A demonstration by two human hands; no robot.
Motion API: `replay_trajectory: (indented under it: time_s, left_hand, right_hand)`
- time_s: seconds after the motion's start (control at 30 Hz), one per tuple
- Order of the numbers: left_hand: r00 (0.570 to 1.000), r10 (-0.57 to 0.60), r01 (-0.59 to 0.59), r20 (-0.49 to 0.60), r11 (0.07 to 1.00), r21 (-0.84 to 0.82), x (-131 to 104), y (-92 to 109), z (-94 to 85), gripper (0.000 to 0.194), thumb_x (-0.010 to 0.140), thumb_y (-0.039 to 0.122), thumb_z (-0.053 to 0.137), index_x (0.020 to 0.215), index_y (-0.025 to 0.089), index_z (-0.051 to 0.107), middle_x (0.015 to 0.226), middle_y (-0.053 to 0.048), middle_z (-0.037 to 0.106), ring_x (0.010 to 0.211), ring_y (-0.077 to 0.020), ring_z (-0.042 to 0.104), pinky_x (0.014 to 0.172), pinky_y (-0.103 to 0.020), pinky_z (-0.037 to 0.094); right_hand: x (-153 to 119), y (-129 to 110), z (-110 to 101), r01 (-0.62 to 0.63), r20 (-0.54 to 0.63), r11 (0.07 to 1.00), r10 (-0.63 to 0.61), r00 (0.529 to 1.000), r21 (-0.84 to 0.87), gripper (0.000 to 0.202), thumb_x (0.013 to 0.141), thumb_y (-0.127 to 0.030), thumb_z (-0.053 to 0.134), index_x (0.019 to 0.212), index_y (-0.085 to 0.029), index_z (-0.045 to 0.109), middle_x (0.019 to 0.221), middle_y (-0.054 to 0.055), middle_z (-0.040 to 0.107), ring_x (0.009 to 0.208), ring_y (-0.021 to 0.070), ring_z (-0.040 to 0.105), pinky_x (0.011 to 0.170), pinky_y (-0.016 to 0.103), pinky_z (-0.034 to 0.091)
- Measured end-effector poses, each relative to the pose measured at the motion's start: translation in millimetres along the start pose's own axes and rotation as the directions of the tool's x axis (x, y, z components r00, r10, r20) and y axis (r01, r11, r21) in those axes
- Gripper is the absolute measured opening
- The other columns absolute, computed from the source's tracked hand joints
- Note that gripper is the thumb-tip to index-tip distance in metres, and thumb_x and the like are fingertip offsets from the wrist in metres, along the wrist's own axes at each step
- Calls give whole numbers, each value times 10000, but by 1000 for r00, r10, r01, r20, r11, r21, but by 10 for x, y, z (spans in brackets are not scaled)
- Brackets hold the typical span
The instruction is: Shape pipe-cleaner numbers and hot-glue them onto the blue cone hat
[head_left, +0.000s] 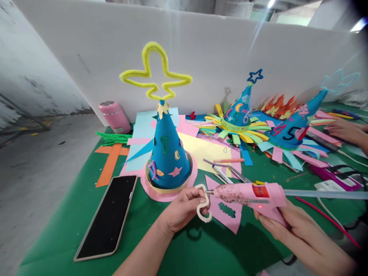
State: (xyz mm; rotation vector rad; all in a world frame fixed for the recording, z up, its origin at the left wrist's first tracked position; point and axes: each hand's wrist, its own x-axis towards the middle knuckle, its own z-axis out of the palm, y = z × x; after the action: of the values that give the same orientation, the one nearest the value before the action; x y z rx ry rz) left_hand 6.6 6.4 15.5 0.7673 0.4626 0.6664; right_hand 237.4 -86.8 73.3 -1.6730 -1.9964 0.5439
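Note:
My left hand (184, 211) pinches a white S-shaped pipe-cleaner piece (203, 211) in front of the nearest hat. A pink glue gun (244, 193) with a lit red light is gripped by my right hand (290, 222), its metal tip at the upper part of the white piece. Behind my left hand stands a blue cone hat (169, 153) with a pink brim, small stickers and a yellow pipe-cleaner shape (164, 76) on top. Under the gun lies pink paper (230, 222) with a cut-out hole.
A black-screened phone (107, 218) lies at the left, near orange strips (110, 165) and a pink bottle (115, 117). Two more decorated blue hats (240, 109) (299, 122) stand at the right. Another person's hands (345, 130) are at the far right. Pens and paper lie mid-table.

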Motion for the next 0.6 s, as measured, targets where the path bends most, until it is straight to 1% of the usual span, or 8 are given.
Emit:
replay_trajectory:
  time_s: [0.1,0.17,0.3,0.37,0.5,0.6]
  left_hand:
    - [1000,12,-13,13,1000,26,2,10,8,212,667,287,661,592,109,573,533,-13,518,504,-89,431,526,-233,329]
    - [1000,16,-17,20,999,41,3,16,7,219,668,292,659,582,107,575,532,-13,514,496,-85,423,522,-231,330]
    - [999,26,-27,21,999,45,7,10,-9,213,671,289,656,583,109,584,530,-20,526,520,-97,443,542,-237,347]
    - [1000,23,-24,16,999,25,7,2,-15,202,672,280,658,590,111,583,525,-20,531,520,-98,448,537,-235,346]
    - [1000,9,-9,-1,1000,-17,4,-2,-11,183,667,259,664,601,114,574,511,-12,535,492,-89,443,508,-224,334]
    - [1000,7,-7,-11,1000,-21,1,1,-6,177,669,252,663,615,106,579,508,-15,540,490,-87,447,511,-223,337]
  right_hand:
    - [51,26,-17,45,45,999,-44,998,-20,246,831,-332,434,1000,-214,569,888,49,646,744,158,624,635,186,525]
    - [68,45,-18,41,53,999,-40,998,-19,251,835,-328,425,1002,-208,570,859,48,648,697,150,621,587,178,522]
    - [45,85,-12,19,91,1000,-18,996,-14,257,834,-335,422,989,-203,579,778,35,649,612,140,606,547,182,520]
    - [10,91,-6,10,79,1000,-8,997,-15,262,822,-348,441,991,-204,580,785,34,651,623,144,609,572,189,523]
    - [-58,33,22,-58,-34,998,58,998,14,281,804,-391,468,992,-213,581,893,41,644,763,166,612,730,218,509]
    - [-86,-29,45,-107,-76,992,112,991,61,282,790,-414,486,975,-228,590,894,30,643,777,166,607,744,217,502]
